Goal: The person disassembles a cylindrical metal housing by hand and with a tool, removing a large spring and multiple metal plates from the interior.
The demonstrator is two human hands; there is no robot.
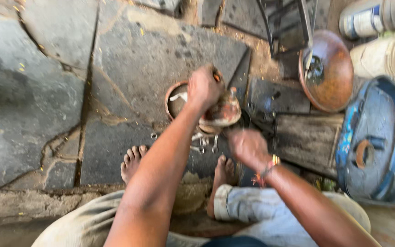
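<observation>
Left hand (204,87) fists a blurred tool over the rusty part (220,113); right hand (248,147), at five o'clock, too blurred to tell its grip.

1. Cracked grey stone floor (46,91) fills the left and centre of the frame.
2. Wrenches (204,144) and a rusty pot (177,103) at centre.
3. Rusty dish (332,73) upper right; blue casing (380,137) at right; my bare feet (132,160) lower centre.

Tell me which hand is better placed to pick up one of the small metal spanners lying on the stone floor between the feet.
Right, probably. The right hand hovers low, just beside the small metal spanners, and looks free, though blurred. The left hand is higher, gripping something over the round rusty metal part.
</observation>
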